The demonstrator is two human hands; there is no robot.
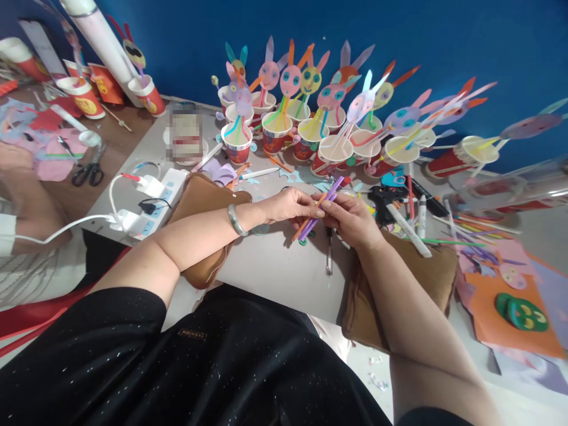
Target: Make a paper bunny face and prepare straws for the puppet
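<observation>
Over the near middle of the grey table, my left hand [290, 207] and my right hand [355, 219] meet around a small slanted bundle of drinking straws. In it are purple straws [336, 186] and an orange straw [302, 229]. Fingers and thumbs of both hands are closed on the bundle; its middle is partly hidden by them. Below my right hand, a pen [329, 254] lies on the table. Beyond my hands stand several red-and-white paper cups [277, 142], with straws and paper rabbit heads [291, 81] rising from them.
Brown cushions [206, 207] lie under both forearms. A power strip [162, 201] with plugs and cables is at the left, scissors [89, 171] beyond it. A black glue gun [388, 195], loose straws [481, 228] and orange paper [492, 307] lie right. Another person's arm [31, 189] is far left.
</observation>
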